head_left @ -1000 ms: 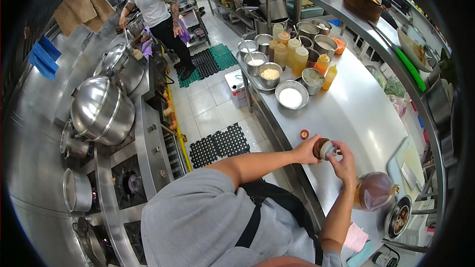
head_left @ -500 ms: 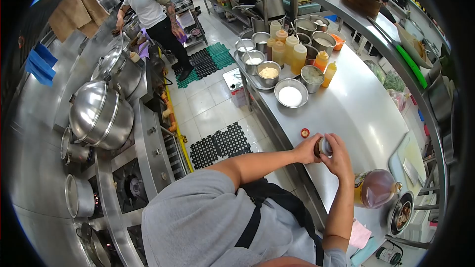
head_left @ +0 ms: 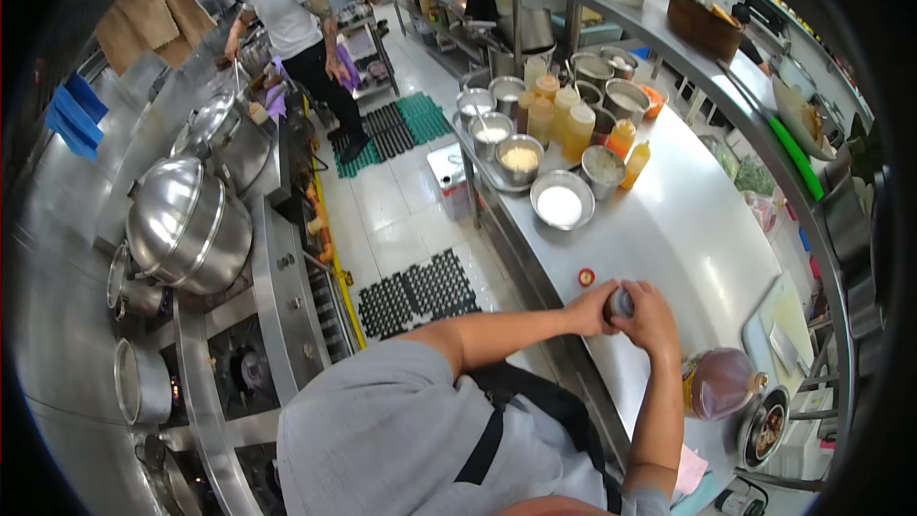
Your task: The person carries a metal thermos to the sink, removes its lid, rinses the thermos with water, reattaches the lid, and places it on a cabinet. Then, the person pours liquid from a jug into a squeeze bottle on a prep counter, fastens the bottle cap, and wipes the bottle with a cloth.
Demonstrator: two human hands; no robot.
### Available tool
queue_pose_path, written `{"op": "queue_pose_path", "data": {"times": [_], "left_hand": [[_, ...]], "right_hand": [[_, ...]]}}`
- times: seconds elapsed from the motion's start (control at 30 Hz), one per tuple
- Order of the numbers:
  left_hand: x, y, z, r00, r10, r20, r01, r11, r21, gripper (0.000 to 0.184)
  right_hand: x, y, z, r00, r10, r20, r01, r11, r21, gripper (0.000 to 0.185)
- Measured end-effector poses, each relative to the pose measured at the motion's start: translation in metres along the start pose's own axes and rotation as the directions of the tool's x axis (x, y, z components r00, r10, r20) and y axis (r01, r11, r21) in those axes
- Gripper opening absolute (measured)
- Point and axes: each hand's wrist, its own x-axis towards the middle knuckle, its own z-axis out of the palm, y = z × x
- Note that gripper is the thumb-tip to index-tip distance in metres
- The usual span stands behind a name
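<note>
Both hands meet over the steel counter [head_left: 659, 239], around a small brown jar or bottle [head_left: 621, 304] with a greyish end. My left hand [head_left: 590, 310] wraps it from the left. My right hand [head_left: 651, 321] grips it from the right, fingers curled over its top. Most of the container is hidden by the fingers, so its exact kind is unclear. Just beyond the left hand lies a small red cap [head_left: 586, 277] on the counter. To the right of my right forearm is a large plastic jug [head_left: 718, 383] of amber-brown liquid, lying on its side or tilted.
Farther along the counter stand a bowl of white powder [head_left: 562, 202], several metal pots and squeeze bottles [head_left: 579, 131]. At right, a knife [head_left: 786, 349] rests on a cutting board [head_left: 764, 311], near a pan of food [head_left: 764, 427]. Across the aisle, a co-worker [head_left: 291, 19] stands by large steamers [head_left: 186, 225].
The camera view has shifted slightly. Both hands still hold the container, which now shows less of its pale end; the fingers of my right hand have moved a little over it.
</note>
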Motion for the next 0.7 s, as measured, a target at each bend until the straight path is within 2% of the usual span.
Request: {"op": "queue_pose_path", "data": {"times": [0.03, 0.1, 0.13, 0.17, 0.2, 0.23, 0.33, 0.4, 0.43, 0.47, 0.5, 0.53, 0.57, 0.6, 0.63, 0.67, 0.7], "left_hand": [[-0.001, -0.002, 0.001, 1.0, 0.004, 0.013, -0.004, 1.0, -0.006, 0.076], [-0.001, 0.004, -0.002, 0.999, -0.028, 0.033, 0.03, 0.998, -0.048, 0.075], [0.0, 0.005, -0.002, 0.999, 0.025, 0.037, -0.023, 0.998, -0.054, 0.074], [-0.001, 0.004, 0.0, 0.996, 0.075, 0.038, -0.073, 0.995, -0.063, 0.073], [0.0, 0.002, -0.001, 0.995, 0.089, 0.035, -0.087, 0.994, -0.058, 0.071], [-0.001, 0.001, 0.0, 0.996, 0.081, 0.033, -0.079, 0.995, -0.06, 0.071], [-0.004, 0.008, -0.004, 0.998, -0.015, 0.054, 0.018, 0.999, -0.045, 0.074], [-0.005, 0.009, -0.005, 0.999, -0.01, 0.038, 0.01, 1.0, -0.01, 0.076], [-0.003, 0.008, -0.004, 1.0, 0.008, 0.023, -0.009, 1.0, 0.029, 0.078], [0.002, -0.006, -0.001, 0.998, 0.065, 0.003, -0.065, 0.998, -0.009, 0.08], [0.003, -0.021, 0.011, 0.994, 0.109, -0.007, -0.109, 0.992, -0.063, 0.081], [0.0, -0.02, 0.014, 0.995, 0.101, -0.012, -0.101, 0.994, -0.037, 0.081], [0.003, -0.017, 0.009, 0.994, 0.107, -0.012, -0.107, 0.994, -0.007, 0.082], [0.005, -0.015, 0.009, 0.999, 0.021, 0.026, -0.02, 0.999, -0.04, 0.081], [0.003, -0.005, 0.005, 0.999, -0.02, 0.04, 0.02, 1.0, 0.013, 0.081], [0.006, -0.014, 0.009, 0.997, 0.074, 0.032, -0.076, 0.994, 0.073, 0.077], [0.005, -0.011, 0.008, 0.996, 0.064, 0.067, -0.064, 0.998, -0.004, 0.073]], "right_hand": [[0.005, -0.003, 0.0, 1.0, -0.007, -0.02, 0.007, 1.0, 0.0, 0.055], [0.007, -0.009, 0.002, 0.966, 0.257, -0.003, -0.254, 0.953, -0.162, 0.055], [0.008, -0.007, 0.007, 0.965, 0.263, -0.002, -0.26, 0.952, -0.163, 0.055], [0.01, -0.003, 0.016, 0.956, 0.286, -0.069, -0.294, 0.933, -0.209, 0.061], [0.01, -0.001, 0.022, 0.944, 0.302, -0.135, -0.328, 0.911, -0.251, 0.069], [0.008, 0.003, 0.021, 0.945, 0.303, -0.126, -0.325, 0.912, -0.25, 0.069], [0.004, 0.0, 0.0, 0.952, 0.307, -0.009, -0.294, 0.902, -0.315, 0.076], [0.002, -0.011, -0.024, 0.898, 0.41, 0.162, -0.335, 0.873, -0.354, 0.068], [-0.001, -0.005, -0.024, 0.954, 0.263, 0.145, -0.225, 0.945, -0.237, 0.062], [-0.009, 0.001, -0.023, 0.986, 0.127, 0.11, -0.114, 0.986, -0.121, 0.062], [-0.007, 0.01, -0.014, 0.986, 0.047, 0.16, -0.042, 0.999, -0.034, 0.066], [-0.002, 0.023, -0.002, 0.981, -0.023, 0.193, 0.011, 0.998, 0.064, 0.073], [-0.003, 0.016, 0.003, 0.994, 0.016, 0.104, -0.019, 0.999, 0.026, 0.062], [-0.004, 0.016, 0.012, 0.999, 0.013, 0.036, -0.013, 1.0, -0.021, 0.061], [-0.004, 0.014, 0.013, 0.998, 0.055, 0.042, -0.051, 0.996, -0.08, 0.056], [-0.004, 0.011, 0.014, 0.994, 0.094, 0.048, -0.086, 0.987, -0.139, 0.052], [-0.004, 0.004, 0.01, 0.982, 0.183, 0.053, -0.172, 0.971, -0.166, 0.051]]}}
